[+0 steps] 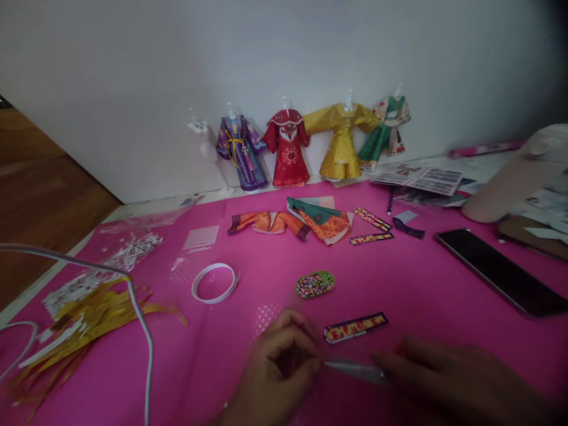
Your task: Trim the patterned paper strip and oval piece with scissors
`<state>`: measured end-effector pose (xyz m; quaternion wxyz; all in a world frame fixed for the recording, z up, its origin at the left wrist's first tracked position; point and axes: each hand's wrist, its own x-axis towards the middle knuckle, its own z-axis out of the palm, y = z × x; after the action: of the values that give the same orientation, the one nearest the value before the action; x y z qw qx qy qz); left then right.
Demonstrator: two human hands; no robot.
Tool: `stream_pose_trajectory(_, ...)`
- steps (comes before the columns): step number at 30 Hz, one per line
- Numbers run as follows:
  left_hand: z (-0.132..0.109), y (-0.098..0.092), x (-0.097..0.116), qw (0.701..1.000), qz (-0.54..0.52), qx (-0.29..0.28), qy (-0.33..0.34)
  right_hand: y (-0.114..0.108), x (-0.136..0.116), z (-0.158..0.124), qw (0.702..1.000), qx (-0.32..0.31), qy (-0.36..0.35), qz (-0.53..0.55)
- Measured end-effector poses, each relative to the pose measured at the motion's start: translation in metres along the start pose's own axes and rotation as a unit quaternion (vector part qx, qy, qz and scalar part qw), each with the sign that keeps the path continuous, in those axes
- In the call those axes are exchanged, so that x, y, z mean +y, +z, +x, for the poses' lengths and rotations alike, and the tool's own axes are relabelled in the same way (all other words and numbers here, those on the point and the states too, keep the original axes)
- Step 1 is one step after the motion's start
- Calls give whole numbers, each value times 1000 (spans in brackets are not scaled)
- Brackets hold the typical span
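Both hands pinch silvery strip [355, 371] — left hand [277, 370] one end, right hand [448, 381] other.

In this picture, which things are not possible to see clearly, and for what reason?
All in the head view:
1. What the left hand pinches: hidden by its curled fingers.
2. The thin silvery tool in the right hand: blurred, so its kind is unclear.
3. The right hand itself: dark, blurred, cut off by the bottom edge.
4. Print on the leaflet: too small to read.
5. The pale shape: cut off by the right edge.
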<state>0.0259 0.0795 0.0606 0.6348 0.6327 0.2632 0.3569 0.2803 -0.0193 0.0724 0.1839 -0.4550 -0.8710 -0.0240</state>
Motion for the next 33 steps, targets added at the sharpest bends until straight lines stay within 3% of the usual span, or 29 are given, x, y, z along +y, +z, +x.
stream_pose_trajectory(16,0,-1,-1,1000,-1,7,12,3,1,-2,999,-19,7,43)
stream_pose_trajectory(33,1,-2,-4,997,-59,13,-43,5,2,-4,984,-74,52,154)
